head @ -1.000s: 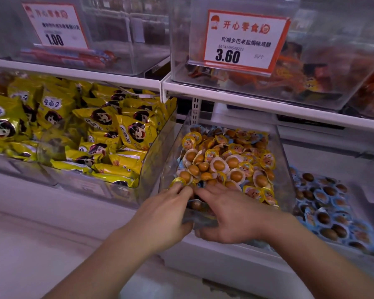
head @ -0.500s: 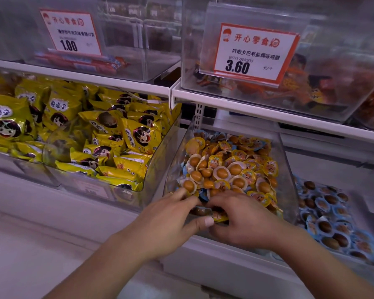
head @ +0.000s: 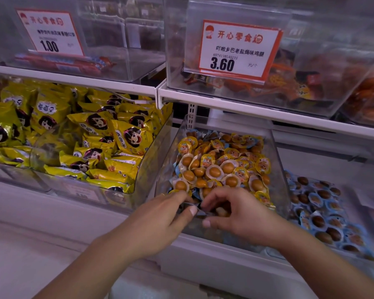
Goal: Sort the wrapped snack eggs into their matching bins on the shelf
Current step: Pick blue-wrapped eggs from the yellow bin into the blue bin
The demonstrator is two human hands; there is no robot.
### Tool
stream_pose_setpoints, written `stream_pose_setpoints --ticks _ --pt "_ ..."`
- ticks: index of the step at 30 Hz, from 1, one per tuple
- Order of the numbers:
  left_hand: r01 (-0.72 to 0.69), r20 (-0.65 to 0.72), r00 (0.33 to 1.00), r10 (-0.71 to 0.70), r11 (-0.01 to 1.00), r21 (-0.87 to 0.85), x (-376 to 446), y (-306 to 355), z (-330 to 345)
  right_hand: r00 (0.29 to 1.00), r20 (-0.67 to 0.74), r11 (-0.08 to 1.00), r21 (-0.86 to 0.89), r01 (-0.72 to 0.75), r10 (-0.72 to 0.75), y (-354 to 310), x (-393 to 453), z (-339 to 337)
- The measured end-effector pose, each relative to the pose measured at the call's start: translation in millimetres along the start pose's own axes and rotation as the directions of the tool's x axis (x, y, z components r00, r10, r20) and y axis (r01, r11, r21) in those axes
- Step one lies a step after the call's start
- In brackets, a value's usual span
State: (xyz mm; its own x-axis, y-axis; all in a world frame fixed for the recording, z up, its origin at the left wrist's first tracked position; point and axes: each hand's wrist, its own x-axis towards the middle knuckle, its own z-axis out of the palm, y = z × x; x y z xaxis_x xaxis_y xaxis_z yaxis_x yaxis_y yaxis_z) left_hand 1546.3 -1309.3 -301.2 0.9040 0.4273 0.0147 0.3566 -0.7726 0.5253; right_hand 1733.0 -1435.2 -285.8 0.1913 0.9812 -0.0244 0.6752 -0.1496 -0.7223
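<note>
Both hands were at front of clear bin (head: 277, 147) w/ orange wrapped eggs (head: 220, 162). Left hand (head: 160, 216) & right hand (head: 235, 214) fingers curled, pinching a wrapped egg (head: 200, 209) between them; blue-wrapped eggs (head: 320, 212) in neighbouring bin.

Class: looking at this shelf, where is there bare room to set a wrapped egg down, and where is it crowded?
Bare: the pale shelf behind the blue-wrapped eggs, right of the clear bin. Crowded: that bin's orange-wrapped eggs, both hands at its front, and the yellow packets.
</note>
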Motion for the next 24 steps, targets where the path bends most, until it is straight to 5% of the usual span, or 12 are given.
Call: stream_pose_setpoints --ticks 4,8,15,20,24 --pt "-0.037 -0.053 0.998 0.037 0.999 -0.012 -2.0 -0.6 0.6 0.995 -0.091 0.975 0.222 -0.006 0.027 1.2 1.3 -3.8" --pt "-0.057 -0.060 0.997 0.056 0.998 -0.001 -0.1 -1.3 1.4 0.972 -0.231 0.979 0.206 -0.001 0.049 3.1 3.2 -0.9" --pt "0.058 -0.177 0.981 -0.075 0.994 -0.097 3.2 3.5 12.4 0.986 0.036 0.986 -0.045 0.163 -0.161 -14.7 2.6 21.5" --pt "0.080 -0.035 0.995 -0.090 0.973 -0.215 3.7 1.3 2.6 0.994 -0.106 0.979 0.204 0.017 0.005 -12.4 11.1 14.4" --pt "0.059 0.048 0.997 -0.057 0.997 -0.056 6.6 0.0 2.0 0.916 -0.327 0.881 0.470 -0.056 0.232 -6.4 13.3 2.3"
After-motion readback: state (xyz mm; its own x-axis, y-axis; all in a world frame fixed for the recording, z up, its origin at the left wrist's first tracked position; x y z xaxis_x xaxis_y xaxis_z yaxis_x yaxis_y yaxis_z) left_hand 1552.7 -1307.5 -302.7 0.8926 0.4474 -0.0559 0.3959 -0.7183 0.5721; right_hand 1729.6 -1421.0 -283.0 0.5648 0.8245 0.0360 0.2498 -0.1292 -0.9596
